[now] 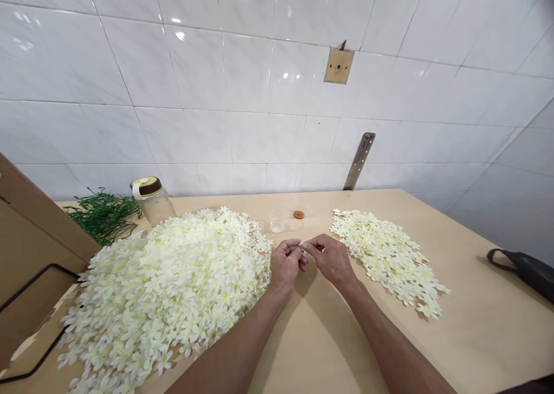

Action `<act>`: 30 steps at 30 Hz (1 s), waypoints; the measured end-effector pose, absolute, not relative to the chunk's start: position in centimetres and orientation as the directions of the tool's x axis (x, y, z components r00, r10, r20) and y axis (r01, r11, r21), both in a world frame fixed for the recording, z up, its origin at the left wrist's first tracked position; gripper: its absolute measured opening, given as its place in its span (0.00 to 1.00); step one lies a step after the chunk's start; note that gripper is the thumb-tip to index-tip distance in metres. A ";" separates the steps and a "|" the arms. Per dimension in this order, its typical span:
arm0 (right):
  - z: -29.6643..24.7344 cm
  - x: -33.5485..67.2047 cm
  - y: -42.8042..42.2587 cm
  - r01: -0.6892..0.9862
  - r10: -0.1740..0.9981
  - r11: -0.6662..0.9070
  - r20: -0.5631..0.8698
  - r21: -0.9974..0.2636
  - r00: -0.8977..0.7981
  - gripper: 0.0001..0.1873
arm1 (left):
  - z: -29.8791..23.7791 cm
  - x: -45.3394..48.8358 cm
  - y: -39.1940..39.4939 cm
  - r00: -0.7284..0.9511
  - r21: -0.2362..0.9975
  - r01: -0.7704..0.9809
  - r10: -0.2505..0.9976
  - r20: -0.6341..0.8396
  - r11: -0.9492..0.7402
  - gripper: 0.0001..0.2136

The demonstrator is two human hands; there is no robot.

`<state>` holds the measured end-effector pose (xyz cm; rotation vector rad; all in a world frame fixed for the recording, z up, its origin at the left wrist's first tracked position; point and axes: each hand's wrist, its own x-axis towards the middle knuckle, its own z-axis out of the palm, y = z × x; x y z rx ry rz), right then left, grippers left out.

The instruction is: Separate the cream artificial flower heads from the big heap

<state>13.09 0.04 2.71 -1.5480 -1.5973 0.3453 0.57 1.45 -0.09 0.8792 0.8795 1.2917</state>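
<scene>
My left hand (285, 264) and my right hand (332, 260) meet at the middle of the table, fingertips pinched together. Whatever sits between the fingers is too small and too covered to name. To the left spreads a large heap of cream-white artificial flower heads (173, 284), its edge close beside my left hand. A thinner layer of similar flower heads (389, 252) lies right of my right hand. Just beyond my fingers stands a small clear plastic cup (277, 222), and near it is a small orange-brown round piece (298, 214).
A clear bottle with a brown and yellow lid (158, 205) stands behind the big heap, next to green artificial stems (104, 214). A cardboard box (38, 226) borders the left side. A black strapped item (530, 271) lies far right; a metal bracket (360, 161) leans against the tiled wall.
</scene>
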 end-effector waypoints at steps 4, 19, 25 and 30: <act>2.5 12.8 0.1 0.703 0.884 0.232 0.447 -0.672 0.136 0.12 | 0.0 0.5 1.4 0.078 0.913 -0.403 0.996 -0.037 0.066 0.13; 1.7 12.8 0.5 0.793 0.890 0.130 0.423 -0.595 0.172 0.21 | 0.1 0.6 1.3 0.075 0.924 -0.377 0.996 -0.045 0.070 0.17; 1.8 13.1 0.5 0.617 0.937 0.037 0.242 -0.786 0.252 0.25 | 0.1 0.6 1.3 0.089 0.928 -0.365 0.995 -0.046 0.075 0.15; 1.7 13.2 0.6 0.259 0.962 -0.035 0.039 -0.965 0.272 0.26 | -0.1 0.6 1.5 0.073 0.930 -0.359 0.996 -0.052 0.075 0.14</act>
